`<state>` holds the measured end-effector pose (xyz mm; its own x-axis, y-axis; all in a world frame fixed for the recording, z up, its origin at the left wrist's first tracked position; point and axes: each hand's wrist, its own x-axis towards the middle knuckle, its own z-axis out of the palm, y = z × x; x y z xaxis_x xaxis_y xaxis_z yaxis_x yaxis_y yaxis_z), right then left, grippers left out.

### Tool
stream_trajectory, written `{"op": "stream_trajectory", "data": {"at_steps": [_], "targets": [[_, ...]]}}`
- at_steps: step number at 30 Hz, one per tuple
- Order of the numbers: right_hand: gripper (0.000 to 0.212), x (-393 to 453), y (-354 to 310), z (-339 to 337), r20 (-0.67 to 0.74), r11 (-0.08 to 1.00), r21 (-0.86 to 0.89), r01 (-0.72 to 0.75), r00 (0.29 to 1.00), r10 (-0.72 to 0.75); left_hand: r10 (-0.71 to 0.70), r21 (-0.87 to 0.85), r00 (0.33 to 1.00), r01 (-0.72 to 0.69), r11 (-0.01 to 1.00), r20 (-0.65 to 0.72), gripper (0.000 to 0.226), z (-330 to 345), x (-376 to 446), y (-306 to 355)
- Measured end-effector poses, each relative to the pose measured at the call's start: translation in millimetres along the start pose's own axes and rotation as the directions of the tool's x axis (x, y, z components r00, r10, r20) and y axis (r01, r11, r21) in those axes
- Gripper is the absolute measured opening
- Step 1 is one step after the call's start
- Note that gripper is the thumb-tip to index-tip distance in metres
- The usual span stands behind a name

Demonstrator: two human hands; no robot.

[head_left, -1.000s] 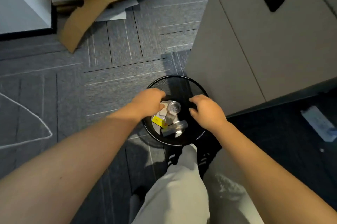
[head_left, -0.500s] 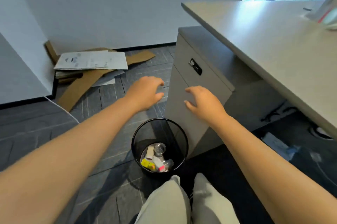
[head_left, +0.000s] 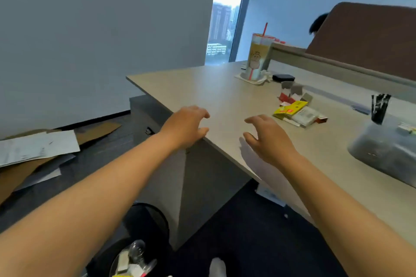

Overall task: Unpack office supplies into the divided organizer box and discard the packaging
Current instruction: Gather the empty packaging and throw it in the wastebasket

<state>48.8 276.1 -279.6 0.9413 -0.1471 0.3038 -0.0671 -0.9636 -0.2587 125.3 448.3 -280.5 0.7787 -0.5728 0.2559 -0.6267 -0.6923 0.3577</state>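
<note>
My left hand [head_left: 187, 126] hovers at the near edge of the beige desk [head_left: 216, 94], fingers apart and holding nothing. My right hand [head_left: 267, 139] is over the desk beside it, also open and bare. Further right on the desk lies a heap of packaged supplies with a yellow pack [head_left: 290, 108] on top. The clear organizer box [head_left: 387, 150] stands at the right edge, partly cut off. Below on the floor, the black mesh bin [head_left: 144, 238] holds discarded packaging [head_left: 135, 261].
A tall drink cup with a red straw [head_left: 257, 58] stands at the back of the desk beside a black case [head_left: 283, 77]. A grey drawer cabinet [head_left: 193, 175] sits under the desk. Cardboard and papers [head_left: 36, 150] lie on the floor at left. A person's head shows behind the partition.
Both hands have risen from inside the bin to desk height, holding nothing. My view has swung up from the floor to the desk top.
</note>
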Motion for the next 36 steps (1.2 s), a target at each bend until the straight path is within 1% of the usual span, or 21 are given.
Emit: {"op": "stream_trajectory", "data": {"at_steps": [5, 9, 14, 16, 18, 22, 24, 26, 28, 30, 31, 33, 34, 36], "targets": [[0.042, 8.8, 85.9, -11.6, -0.056, 0.981, -0.023, -0.194, 0.98, 0.192, 0.094, -0.033, 0.993, -0.092, 0.995, 0.068, 0.041, 44.4, 62.8, 43.8], [0.049, 24.7, 140.0, -12.7, -0.098, 0.949, -0.012, -0.314, 0.945, 0.312, 0.138, -0.058, 0.98, -0.131, 0.99, 0.141, 0.051, 72.5, 108.7, 70.0], [0.073, 54.1, 181.1, -8.5, -0.133, 0.937, 0.033, -0.348, 0.928, 0.349, 0.164, -0.087, 0.968, -0.149, 0.985, 0.192, 0.065, 96.2, 158.9, 89.8], [0.083, 66.2, 190.7, -5.9, -0.118, 0.935, 0.022, -0.354, 0.928, 0.354, 0.179, -0.109, 0.961, -0.159, 0.981, 0.212, 0.072, 101.7, 174.9, 94.5], [0.088, 75.0, 197.2, -4.5, -0.079, 0.937, 0.022, -0.349, 0.934, 0.349, 0.197, -0.145, 0.953, -0.167, 0.975, 0.23, 0.079, 106.0, 188.8, 97.8], [0.078, 76.4, 202.0, -5.5, -0.052, 0.951, 0.119, -0.287, 0.954, 0.294, 0.265, -0.19, 0.936, -0.223, 0.956, 0.231, 0.088, 111.7, 204.6, 103.1], [0.08, 75.2, 201.0, -5.8, -0.021, 0.953, 0.173, -0.251, 0.966, 0.258, 0.309, -0.197, 0.924, -0.268, 0.943, 0.224, 0.092, 112.9, 205.2, 105.1], [0.082, 74.3, 197.4, -5.8, 0.042, 0.938, 0.249, -0.243, 0.97, 0.24, 0.33, -0.199, 0.915, -0.287, 0.937, 0.234, 0.093, 113.5, 202.8, 105.3], [0.084, 73.4, 192.8, -5.3, 0.098, 0.916, 0.318, -0.245, 0.969, 0.225, 0.326, -0.172, 0.908, -0.288, 0.942, 0.263, 0.088, 112.7, 198.1, 104.1], [0.085, 71.7, 189.9, -6.1, 0.132, 0.901, 0.358, -0.245, 0.969, 0.21, 0.314, -0.12, 0.901, -0.291, 0.949, 0.3, 0.075, 110.4, 193.4, 102.2], [0.081, 70.5, 188.7, -7.9, 0.14, 0.89, 0.381, -0.249, 0.967, 0.211, 0.306, -0.096, 0.898, -0.291, 0.952, 0.316, 0.068, 108.9, 191.2, 101.1], [0.068, 67.5, 188.5, -11.8, 0.104, 0.87, 0.418, -0.261, 0.965, 0.24, 0.28, -0.065, 0.903, -0.274, 0.96, 0.327, 0.063, 105.7, 186.5, 97.2], [0.06, 66.1, 190.1, -13.2, 0.042, 0.883, 0.391, -0.26, 0.963, 0.265, 0.259, -0.044, 0.911, -0.259, 0.965, 0.32, 0.064, 104.1, 184.4, 94.3], [0.049, 65.5, 195.6, -13.5, -0.117, 0.932, 0.218, -0.288, 0.941, 0.318, 0.21, 0.025, 0.936, -0.226, 0.974, 0.283, 0.066, 101.1, 181.0, 87.0]]}}
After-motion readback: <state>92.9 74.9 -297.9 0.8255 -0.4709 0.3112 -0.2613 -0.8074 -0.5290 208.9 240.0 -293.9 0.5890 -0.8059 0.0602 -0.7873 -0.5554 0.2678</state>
